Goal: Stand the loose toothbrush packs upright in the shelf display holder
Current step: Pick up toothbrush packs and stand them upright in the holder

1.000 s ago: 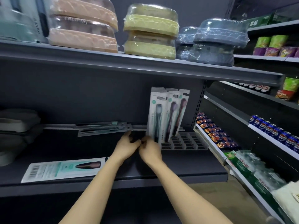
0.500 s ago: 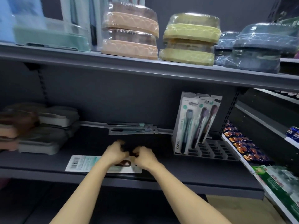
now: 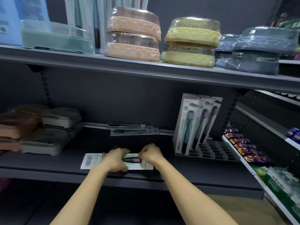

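Note:
A loose toothbrush pack lies flat near the front edge of the middle shelf, barcode end to the left. My left hand lies across its middle, fingers curled over the far edge and thumb at the near edge. My right hand is curled at the pack's right end and pinches its far edge. The grey slotted display holder stands to the right, with three packs upright at its left side. Two more loose packs lie flat at the back of the shelf.
Stacked grey and brown boxes fill the shelf's left end. The shelf above carries wrapped pink, yellow and blue boxes. The neighbouring rack on the right holds snack packets and cans.
Both hands left the foot of the upright packs in the holder and moved left and forward to the flat pack at the shelf front, now holding it. The view swung left.

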Demonstrator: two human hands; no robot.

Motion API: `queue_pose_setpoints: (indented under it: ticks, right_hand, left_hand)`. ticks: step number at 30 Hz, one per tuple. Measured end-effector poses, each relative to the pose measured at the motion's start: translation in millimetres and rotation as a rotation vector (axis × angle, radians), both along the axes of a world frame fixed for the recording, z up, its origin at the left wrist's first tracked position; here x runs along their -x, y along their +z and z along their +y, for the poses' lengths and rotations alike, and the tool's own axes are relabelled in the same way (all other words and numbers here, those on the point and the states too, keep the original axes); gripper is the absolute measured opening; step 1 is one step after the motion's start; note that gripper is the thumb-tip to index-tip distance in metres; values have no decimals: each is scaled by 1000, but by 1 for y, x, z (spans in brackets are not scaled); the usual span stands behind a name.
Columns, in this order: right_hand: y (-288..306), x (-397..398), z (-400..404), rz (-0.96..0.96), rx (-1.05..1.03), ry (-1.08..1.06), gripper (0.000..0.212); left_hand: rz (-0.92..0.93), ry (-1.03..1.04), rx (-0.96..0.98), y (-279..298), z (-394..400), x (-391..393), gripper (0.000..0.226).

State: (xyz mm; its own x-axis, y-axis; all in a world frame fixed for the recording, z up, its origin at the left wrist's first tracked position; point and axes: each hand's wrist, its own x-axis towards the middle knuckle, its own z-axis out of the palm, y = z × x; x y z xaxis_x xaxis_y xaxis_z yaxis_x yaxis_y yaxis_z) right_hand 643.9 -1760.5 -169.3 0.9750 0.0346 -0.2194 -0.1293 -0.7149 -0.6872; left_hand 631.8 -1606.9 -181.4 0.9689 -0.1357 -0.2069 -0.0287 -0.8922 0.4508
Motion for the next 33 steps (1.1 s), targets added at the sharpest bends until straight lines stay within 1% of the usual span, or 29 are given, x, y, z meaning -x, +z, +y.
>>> queue_pose_setpoints:
  ticks: [1, 3, 5, 6, 8, 9, 11, 14, 16, 18, 20, 22, 23, 24, 29, 33]
  right_hand:
    - [3, -1, -6, 1, -28, -37, 22]
    - [7, 0, -17, -3, -76, -104, 15]
    - [12, 2, -29, -19, -137, -166, 15]
    - [14, 4, -36, -29, -202, -201, 16]
    - [21, 9, -48, -33, -412, -286, 19]
    - [23, 11, -54, -27, -518, -337, 25]
    - [25, 14, -67, -26, -676, -434, 44]
    - [27, 21, -84, -52, -842, -467, 64]
    - [27, 26, -94, -81, -875, -435, 68]
    - [27, 30, -100, -111, -865, -407, 64]
    - [24, 34, -105, -129, -806, -382, 50]
    - [21, 37, -109, -130, -759, -333, 30]
    - [21, 39, -112, -129, -746, -305, 22]
    - [21, 41, -114, -127, -737, -277, 18]
    - [15, 50, -127, -154, -679, -154, 23]
    - [8, 54, -146, -164, -719, -163, 18]
  left_hand:
    - [-2, -31, -9, 0, -4, 0, 81]
    - [-26, -86, -48, 1, -15, 1, 85]
    - [-86, -114, -102, 6, -27, 3, 80]
    - [-124, -118, -103, 8, -33, 2, 77]
    - [-177, -138, -35, 12, -42, -1, 72]
    - [-183, -156, 20, 13, -46, -3, 72]
    - [-171, -184, 130, 18, -55, -5, 73]
    - [-163, -240, 254, 29, -72, -3, 66]
    - [-165, -303, 311, 35, -82, -1, 55]
    - [-166, -362, 362, 38, -92, 0, 42]
    - [-193, -395, 420, 39, -102, 0, 32]
    - [-210, -386, 501, 40, -114, 2, 23]
    - [-214, -380, 543, 43, -121, 5, 21]
    - [-222, -377, 579, 46, -128, 8, 23]
    - [-283, -275, 784, 58, -160, 17, 23]
    - [-281, -175, 926, 62, -183, 19, 25]
